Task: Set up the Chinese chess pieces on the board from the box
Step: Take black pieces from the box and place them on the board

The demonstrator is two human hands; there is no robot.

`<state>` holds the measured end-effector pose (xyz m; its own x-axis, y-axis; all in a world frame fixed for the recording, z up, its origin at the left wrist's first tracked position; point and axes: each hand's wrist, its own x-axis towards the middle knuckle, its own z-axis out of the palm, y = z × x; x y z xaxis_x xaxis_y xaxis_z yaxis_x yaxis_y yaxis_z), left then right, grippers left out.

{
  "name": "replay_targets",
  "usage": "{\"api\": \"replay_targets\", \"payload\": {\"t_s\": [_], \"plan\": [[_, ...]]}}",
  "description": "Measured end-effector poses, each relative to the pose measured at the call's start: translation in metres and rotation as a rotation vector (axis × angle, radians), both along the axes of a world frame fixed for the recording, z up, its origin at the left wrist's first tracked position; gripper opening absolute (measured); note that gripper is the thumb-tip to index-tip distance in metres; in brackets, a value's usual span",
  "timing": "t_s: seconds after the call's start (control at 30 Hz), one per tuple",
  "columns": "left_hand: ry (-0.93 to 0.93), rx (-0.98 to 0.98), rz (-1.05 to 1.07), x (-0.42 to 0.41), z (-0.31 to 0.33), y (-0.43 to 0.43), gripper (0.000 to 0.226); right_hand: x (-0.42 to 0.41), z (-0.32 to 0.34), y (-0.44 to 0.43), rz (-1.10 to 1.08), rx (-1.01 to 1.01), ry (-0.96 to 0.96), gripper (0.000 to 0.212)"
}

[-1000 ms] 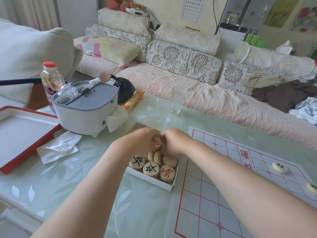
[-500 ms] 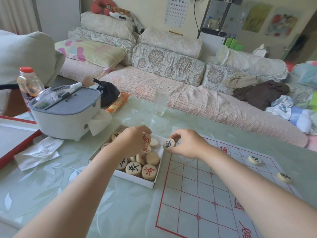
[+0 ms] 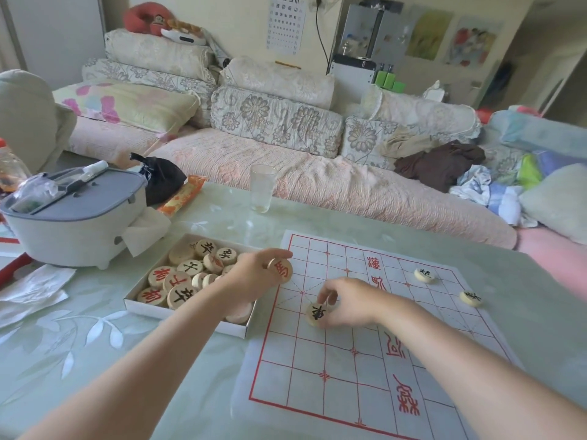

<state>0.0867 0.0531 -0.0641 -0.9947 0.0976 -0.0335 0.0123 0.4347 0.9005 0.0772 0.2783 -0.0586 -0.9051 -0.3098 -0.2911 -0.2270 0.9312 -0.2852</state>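
chess pieces (image 3: 182,282) are mostly heaped in the open box (image 3: 178,316), which lies just beside the left edge of the board (image 3: 346,369) on the table (image 3: 133,350). a black-marked piece (image 3: 318,313) is pinched by the curled fingertips of the right hand (image 3: 347,301) low over the left half of the grid; whether it is already resting flat cannot be told. a red-marked piece (image 3: 281,270) is gripped between thumb and fingers of the left hand (image 3: 254,276), raised where box and board meet. one placed black piece (image 3: 424,275) and a second placed black piece (image 3: 471,297) lie on the half beyond the red river lettering (image 3: 397,376)

the step in hand is judged to be the setting down of the black-marked piece. its side should be checked first, since the other black ones are gathered on the opposite half. it should be centred on a line crossing, not inside a square, and lowered flat. the fingers are best lifted straight up, so that nothing is dragged. the board looks like a thin sheet, so sideways pushing is to be avoided, lest it be shifted or wrinkled. the red-marked piece can be kept clear until the spot is settled
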Motion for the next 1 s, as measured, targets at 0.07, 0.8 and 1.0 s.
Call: {"api": "replay_targets", "payload": {"t_s": [0.07,0.8,1.0], "plan": [[0.005,-0.013,0.009,-0.001,-0.001,0.002,0.045,-0.002,0.002,-0.006,0.015,-0.015,0.029,0.054],[0.195,-0.896,-0.032,-0.032,-0.025,-0.026,0.061,-0.094,-0.029,-0.063,-0.244,-0.324,0.354,0.048],[0.085,-0.881,-0.081,-0.036,-0.029,-0.029,0.058,-0.133,-0.039,-0.071,-0.284,-0.201,0.376,0.028]]}}
